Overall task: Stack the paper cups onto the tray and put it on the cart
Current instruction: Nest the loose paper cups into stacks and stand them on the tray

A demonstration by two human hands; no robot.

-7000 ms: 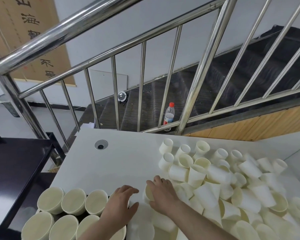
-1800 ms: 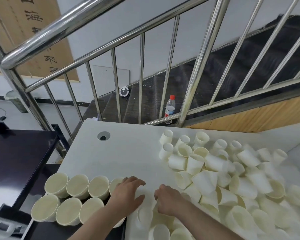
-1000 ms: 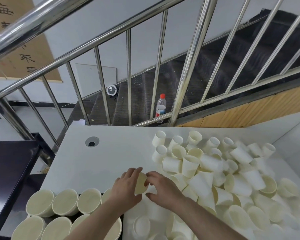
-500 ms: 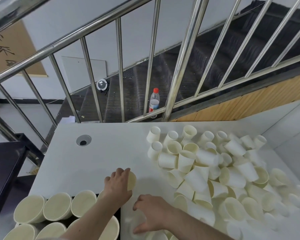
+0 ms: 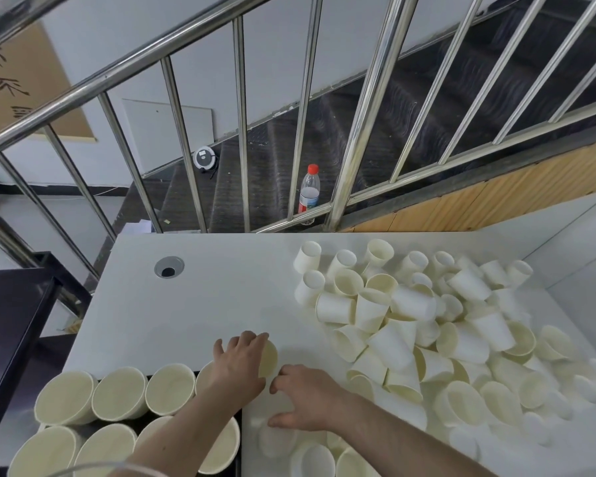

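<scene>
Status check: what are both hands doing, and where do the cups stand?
Left hand holds cream paper cup beside upright cups on dark tray. Right hand open on white table. Loose cup pile remains right.

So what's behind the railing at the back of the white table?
Behind the railing stands a red-capped bottle beside dark stairs; its base is hidden by the lower rail.

We see bare white table (image 5: 200, 304) open at centre and left, heap of loose paper cups (image 5: 427, 325) crowding the right, upright cups (image 5: 117, 394) packed front left, steel railing (image 5: 365, 139) barring the far edge
</scene>
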